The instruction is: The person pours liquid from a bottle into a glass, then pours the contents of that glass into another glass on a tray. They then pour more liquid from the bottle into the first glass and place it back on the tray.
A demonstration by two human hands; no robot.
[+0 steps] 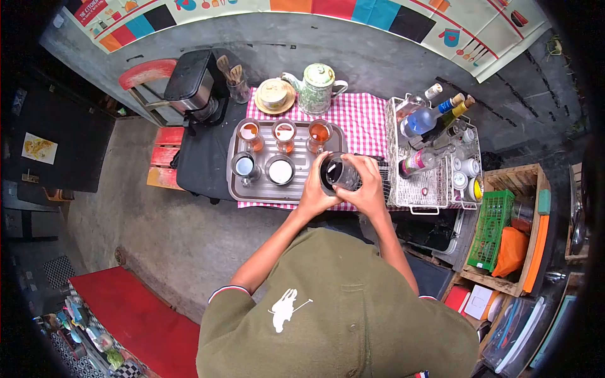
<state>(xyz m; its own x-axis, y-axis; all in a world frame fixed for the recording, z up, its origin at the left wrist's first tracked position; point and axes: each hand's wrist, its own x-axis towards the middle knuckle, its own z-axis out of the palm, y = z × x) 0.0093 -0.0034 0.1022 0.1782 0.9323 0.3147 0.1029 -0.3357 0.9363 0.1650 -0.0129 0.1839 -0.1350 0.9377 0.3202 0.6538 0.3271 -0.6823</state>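
Between my two hands is a clear glass container that looks dark inside; its exact contents I cannot make out. My left hand is wrapped round its left side, and my right hand grips its right side. The glass container is over the front right corner of a brown serving tray. On that tray stand three glass cups of amber drink: a left cup, a middle cup and a right cup. In front of them are a glass mug and a round bowl of white contents.
Behind the tray stand a green-patterned teapot and a lidded cup on a saucer. A white wire basket of bottles and jars is to the right. Left are a coffee maker and a glass of wooden utensils. A wooden crate sits far right.
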